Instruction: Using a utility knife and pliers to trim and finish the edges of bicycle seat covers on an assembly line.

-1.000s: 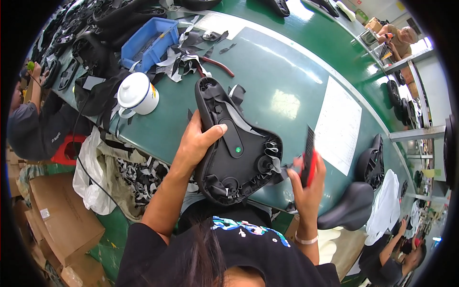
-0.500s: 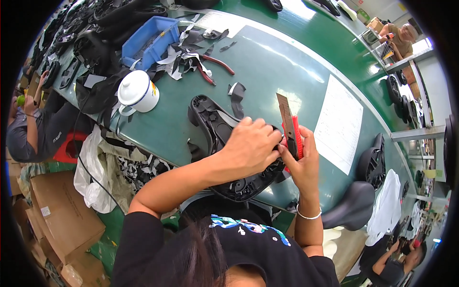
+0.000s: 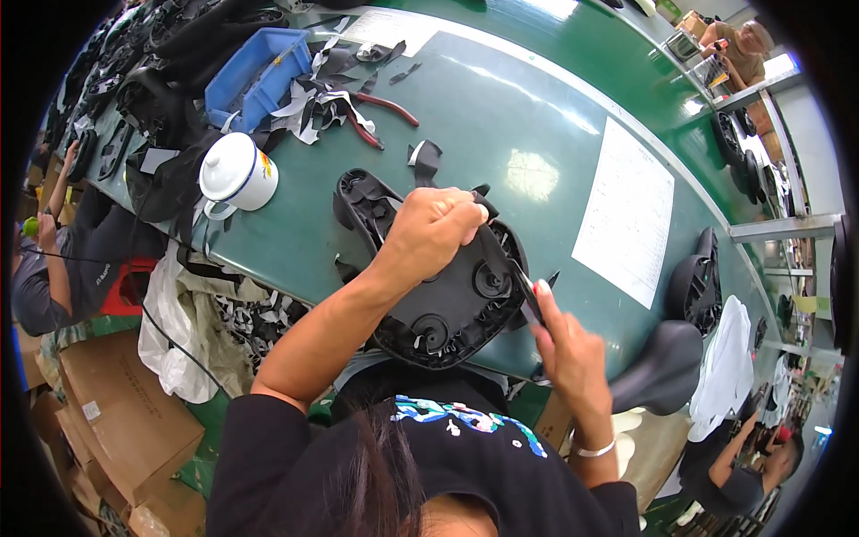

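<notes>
A black bicycle saddle (image 3: 447,309) lies underside up at the table's near edge, its narrow nose toward the far left. My left hand (image 3: 436,224) is closed over its far side, pinching a black strip of cover material (image 3: 488,204) that stretches toward the saddle's right rim. In my right hand (image 3: 570,345) is a utility knife (image 3: 528,294) with a red handle. Its blade points away from me and meets the rim beside the strip. My fingers hide most of the handle. Loose dark offcuts (image 3: 427,161) lie just beyond the saddle.
A white lidded mug (image 3: 240,172), red-handled pliers (image 3: 391,109) and a blue bin (image 3: 259,79) stand to the left among scraps. Right are a paper sheet (image 3: 625,215) and another saddle (image 3: 658,376). Cardboard boxes (image 3: 130,412) sit lower left. Other people work at both sides.
The knife has swung down from upright to the saddle's right rim. My left hand has moved away from my right and now pulls on the strip. The view has shifted slightly.
</notes>
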Tool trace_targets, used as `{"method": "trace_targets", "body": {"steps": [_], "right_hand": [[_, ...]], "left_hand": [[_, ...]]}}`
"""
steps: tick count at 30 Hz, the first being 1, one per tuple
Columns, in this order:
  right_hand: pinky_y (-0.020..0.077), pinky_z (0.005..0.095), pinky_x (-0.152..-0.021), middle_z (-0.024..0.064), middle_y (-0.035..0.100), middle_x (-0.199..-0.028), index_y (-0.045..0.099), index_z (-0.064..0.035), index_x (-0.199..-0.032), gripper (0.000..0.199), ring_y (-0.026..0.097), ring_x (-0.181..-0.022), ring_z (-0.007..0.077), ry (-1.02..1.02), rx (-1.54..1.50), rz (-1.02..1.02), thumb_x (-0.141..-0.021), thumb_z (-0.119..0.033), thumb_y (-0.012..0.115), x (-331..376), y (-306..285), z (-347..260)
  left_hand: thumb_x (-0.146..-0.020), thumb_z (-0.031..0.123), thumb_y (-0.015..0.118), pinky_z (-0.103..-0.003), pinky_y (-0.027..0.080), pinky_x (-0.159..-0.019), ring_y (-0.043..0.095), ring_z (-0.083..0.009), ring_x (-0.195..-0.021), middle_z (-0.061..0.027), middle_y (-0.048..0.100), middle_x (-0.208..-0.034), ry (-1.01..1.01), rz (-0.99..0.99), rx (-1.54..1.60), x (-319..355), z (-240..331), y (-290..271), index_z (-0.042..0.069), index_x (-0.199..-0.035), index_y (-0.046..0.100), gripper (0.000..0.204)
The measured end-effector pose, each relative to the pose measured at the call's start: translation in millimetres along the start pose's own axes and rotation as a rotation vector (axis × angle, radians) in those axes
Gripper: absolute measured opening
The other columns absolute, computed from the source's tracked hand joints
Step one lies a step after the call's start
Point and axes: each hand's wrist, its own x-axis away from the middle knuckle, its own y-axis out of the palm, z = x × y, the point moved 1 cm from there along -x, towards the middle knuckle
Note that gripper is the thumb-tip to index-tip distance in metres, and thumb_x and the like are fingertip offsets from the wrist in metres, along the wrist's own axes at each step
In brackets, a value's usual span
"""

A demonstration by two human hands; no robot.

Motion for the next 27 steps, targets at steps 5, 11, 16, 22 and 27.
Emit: {"method": "trace_targets", "body": {"steps": [5, 11, 16, 22, 27], "right_hand": [[0.0443, 0.0425, -0.05, 0.0144, 0.06, -0.07, 0.042, -0.013, -0.139, 0.055, 0.058, -0.055, 0.0334, 0.233, -0.193, 0.057, -0.088, -0.016, 0.061, 37.1, 9.2, -37.9], [0.0409, 0.0419, -0.047, 0.0098, 0.059, -0.067, 0.047, -0.0187, -0.135, 0.047, 0.057, -0.052, 0.032, 0.141, 0.054, 0.051, -0.09, -0.022, 0.058, -28.0, -6.3, -12.0], [0.0404, 0.0411, -0.046, 0.013, 0.061, -0.065, 0.044, -0.0178, -0.136, 0.049, 0.058, -0.053, 0.0326, 0.196, 0.268, 0.014, -0.09, -0.023, 0.057, -42.3, 10.6, -29.7], [0.0409, 0.0403, -0.045, 0.0075, 0.056, -0.057, 0.049, -0.027, -0.134, 0.046, 0.056, -0.046, 0.0278, 0.085, 0.256, -0.019, -0.089, -0.025, 0.058, -49.9, -18.5, -4.3], [0.044, 0.0375, -0.06, 0.0052, 0.055, -0.063, 0.053, -0.0354, -0.129, 0.048, 0.056, -0.06, 0.0229, -0.262, 0.206, -0.239, -0.085, -0.023, 0.063, -119.8, -49.9, 41.7]], "left_hand": [[-0.09, 0.013, 0.05, -0.026, 0.04, -0.064, 0.053, -0.0135, -0.064, -0.0006, 0.04, -0.057, 0.208, -0.043, 1.206, 3.3, 2.3, -21.5, 0.01, -0.059, 0.045, 0.031], [-0.082, 0.016, 0.063, -0.029, 0.037, -0.062, 0.046, -0.0153, -0.061, -0.0029, 0.049, -0.062, 0.493, 0.11, -0.154, -9.7, 18.1, 0.0, 0.005, -0.075, 0.058, 0.015], [-0.075, 0.016, 0.07, -0.032, 0.036, -0.069, 0.045, -0.0178, -0.068, -0.0065, 0.05, -0.06, 0.901, 0.333, -0.808, -71.0, -2.6, -25.5, 0.004, -0.064, 0.059, 0.019], [-0.096, 0.038, 0.051, -0.026, 0.036, -0.081, 0.053, -0.0144, -0.094, -0.0018, 0.064, -0.101, -0.074, 0.303, 0.497, -50.9, -3.3, -55.1, 0.006, -0.089, 0.07, 0.037], [-0.102, 0.039, 0.029, -0.039, 0.031, -0.106, 0.053, -0.0225, -0.113, -0.0157, 0.065, -0.104, 0.111, 0.008, 0.332, 35.8, -14.3, -40.1, -0.002, -0.087, 0.067, 0.058]]}}
